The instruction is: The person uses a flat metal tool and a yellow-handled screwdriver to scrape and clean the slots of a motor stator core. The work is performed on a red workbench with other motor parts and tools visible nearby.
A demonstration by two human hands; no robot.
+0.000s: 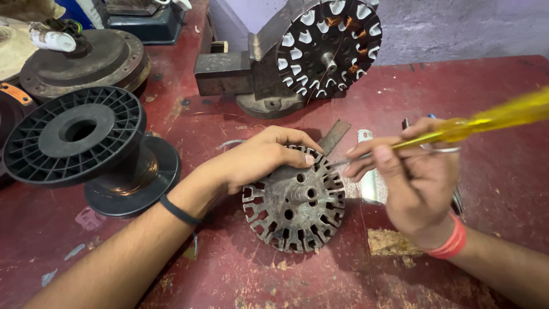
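The left hand [257,157] clamps the bare slotted stator core [294,200] flat on the red tabletop [503,114], fingers [297,160] curled over its upper rim. The right hand [414,177] grips a yellow-handled screwdriver [486,120], tip at a top slot. It is best kept shallow, core pinned firmly. The tip itself is blurred; the handle's end is cut off.

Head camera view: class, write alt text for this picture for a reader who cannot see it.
A person's left hand steadies a bare slotted metal stator core on a worn red workbench, while the right hand works a yellow-handled screwdriver into its rim. A black plastic wire spool lies to the left, and a wound stator stands behind.
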